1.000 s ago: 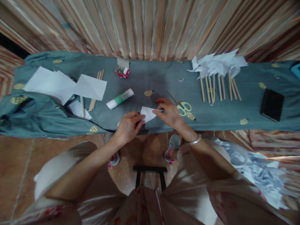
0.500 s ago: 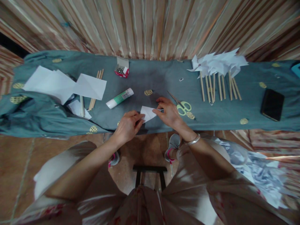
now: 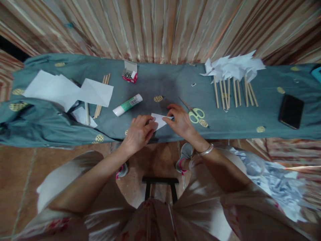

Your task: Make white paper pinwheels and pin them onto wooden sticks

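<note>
A small folded piece of white paper (image 3: 159, 120) lies near the front edge of the table, between my two hands. My left hand (image 3: 140, 131) holds its left side, thumb and fingers closed on it. At the right corner, the thumb and forefinger of my right hand (image 3: 181, 121) pinch the paper. Green-handled scissors (image 3: 196, 114) lie open just right of my right hand. A glue stick (image 3: 127, 104), white and green, rests beyond my left hand.
Paper pinwheels (image 3: 230, 68) on wooden sticks lie in a row at the right, near a black phone (image 3: 291, 111). White paper sheets (image 3: 54, 88) and sticks (image 3: 102, 97) are at the left. A small red box (image 3: 130, 74) of metal pins stands at the back.
My left hand has shifted slightly along the paper's left side, and its fingers now cover more of it. My right hand stays in place at the other corner.
</note>
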The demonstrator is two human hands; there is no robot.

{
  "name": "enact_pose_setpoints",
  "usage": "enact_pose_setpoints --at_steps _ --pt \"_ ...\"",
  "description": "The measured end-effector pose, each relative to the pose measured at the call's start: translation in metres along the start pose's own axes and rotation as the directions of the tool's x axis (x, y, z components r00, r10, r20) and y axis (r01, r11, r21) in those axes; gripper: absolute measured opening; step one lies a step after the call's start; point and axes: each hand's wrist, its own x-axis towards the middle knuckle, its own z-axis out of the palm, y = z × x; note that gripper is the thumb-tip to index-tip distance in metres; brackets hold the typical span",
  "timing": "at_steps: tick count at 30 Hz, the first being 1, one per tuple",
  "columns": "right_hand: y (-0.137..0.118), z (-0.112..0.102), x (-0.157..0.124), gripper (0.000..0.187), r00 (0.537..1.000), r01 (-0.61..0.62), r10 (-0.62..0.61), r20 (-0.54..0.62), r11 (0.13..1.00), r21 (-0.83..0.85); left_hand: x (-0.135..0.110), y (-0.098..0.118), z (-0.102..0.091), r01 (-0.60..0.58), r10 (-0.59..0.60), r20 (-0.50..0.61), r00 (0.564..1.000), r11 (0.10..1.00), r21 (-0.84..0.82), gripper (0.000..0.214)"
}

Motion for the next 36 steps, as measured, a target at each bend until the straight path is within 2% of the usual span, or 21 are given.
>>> enact_pose_setpoints --at_steps 4,7,15,23,32,36 --pt "0.001 -0.001 -0.002 0.018 0.999 0.034 -0.034 -0.01 0.999 -0.001 -0.001 -0.001 0.005 -0.094 0.094 0.006 0.996 0.995 -0.026 0.026" --pt "0.002 -0.002 -0.006 0.021 0.999 0.054 -0.054 0.005 0.999 -0.006 -0.001 -0.001 0.007 -0.122 0.122 0.004 0.993 0.992 -0.016 0.026" --pt "0.004 -0.01 -0.016 0.026 0.998 0.032 -0.032 0.05 0.999 0.007 -0.003 0.002 -0.001 -0.137 0.137 0.055 0.989 0.991 -0.003 0.026" --pt "0.01 -0.013 -0.017 0.017 1.0 0.007 -0.008 0.025 1.0 0.03 -0.014 0.002 -0.013 -0.174 0.179 0.074 0.981 0.982 -0.066 0.026" --pt "0.014 -0.013 -0.017 0.008 1.0 -0.015 0.015 0.008 0.998 0.062 -0.026 -0.003 -0.013 -0.173 0.175 0.025 0.984 0.982 -0.072 0.024" --pt "0.015 -0.014 -0.016 0.009 1.0 -0.012 0.011 0.006 0.998 0.058 -0.029 -0.005 -0.016 -0.156 0.161 0.031 0.986 0.979 -0.132 0.026"
